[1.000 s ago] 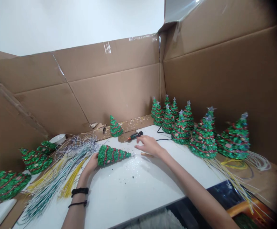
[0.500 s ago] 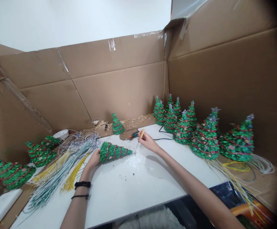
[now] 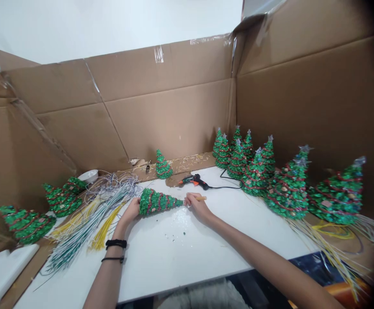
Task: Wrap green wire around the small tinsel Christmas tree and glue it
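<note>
A small green tinsel tree (image 3: 159, 202) with red garland lies on its side on the white table (image 3: 180, 249), tip pointing right. My left hand (image 3: 131, 213) grips its wide base. My right hand (image 3: 196, 205) is closed on a thin wooden stick (image 3: 201, 198) right at the tree's tip. A black and orange glue gun (image 3: 196, 181) lies just beyond, its cord running right.
Several finished trees (image 3: 286, 184) with stars stand along the right cardboard wall (image 3: 302, 98). One small tree (image 3: 163, 165) stands at the back. More trees (image 3: 28, 223) lie at left beside bundles of white and yellow wires (image 3: 86, 223) and a white bowl (image 3: 89, 175).
My right hand picked up the stick from near the glue gun and brought it back to the tree's tip. The left hand kept hold of the tree's base.
</note>
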`<state>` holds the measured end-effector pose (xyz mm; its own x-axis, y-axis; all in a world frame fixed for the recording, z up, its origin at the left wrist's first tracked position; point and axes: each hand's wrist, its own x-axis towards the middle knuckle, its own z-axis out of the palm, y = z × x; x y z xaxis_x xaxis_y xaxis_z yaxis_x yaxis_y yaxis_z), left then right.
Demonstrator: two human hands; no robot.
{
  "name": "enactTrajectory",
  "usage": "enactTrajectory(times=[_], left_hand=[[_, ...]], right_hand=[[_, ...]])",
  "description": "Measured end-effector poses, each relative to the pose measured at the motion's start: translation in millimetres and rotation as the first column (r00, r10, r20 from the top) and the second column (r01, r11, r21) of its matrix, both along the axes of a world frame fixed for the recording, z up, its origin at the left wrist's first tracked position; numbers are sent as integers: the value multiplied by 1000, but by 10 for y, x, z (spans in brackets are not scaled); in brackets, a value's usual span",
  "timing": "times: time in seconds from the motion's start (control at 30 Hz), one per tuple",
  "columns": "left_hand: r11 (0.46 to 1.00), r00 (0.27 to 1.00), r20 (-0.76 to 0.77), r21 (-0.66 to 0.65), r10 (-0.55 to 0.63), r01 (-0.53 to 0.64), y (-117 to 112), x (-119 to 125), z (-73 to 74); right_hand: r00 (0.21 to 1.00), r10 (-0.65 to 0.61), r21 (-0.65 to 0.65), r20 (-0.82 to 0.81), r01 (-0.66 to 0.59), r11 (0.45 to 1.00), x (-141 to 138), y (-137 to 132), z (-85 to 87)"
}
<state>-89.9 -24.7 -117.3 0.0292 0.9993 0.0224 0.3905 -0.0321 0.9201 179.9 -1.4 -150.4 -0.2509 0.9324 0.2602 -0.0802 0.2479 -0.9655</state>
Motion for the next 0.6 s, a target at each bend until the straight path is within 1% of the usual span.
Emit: enactTrajectory(times=[0.13,0.27,0.37,0.5,0.6], left_hand=[[999,998,-41,11,-36,37,-6,7,6],[999,995,-91,5,-40,41,9,-20,-25],[999,994,-99,4,-43,43,22,-28,-34],[998,994,-96,24,-52,54,10,2,12],[998,994,-103,24,-47,49,-11,33,60]], right_hand=[[1000,0,1,26,0,1000,-17,10,-19],[999,6,-1,51,-6,1000,-19,-35,15],[997,11,4,77,-12,1000,-17,-64,49],[992,6,9,127,-7,1000,-20,-66,55],[994,17,1,109,-17,1000,-42,-34,30]])
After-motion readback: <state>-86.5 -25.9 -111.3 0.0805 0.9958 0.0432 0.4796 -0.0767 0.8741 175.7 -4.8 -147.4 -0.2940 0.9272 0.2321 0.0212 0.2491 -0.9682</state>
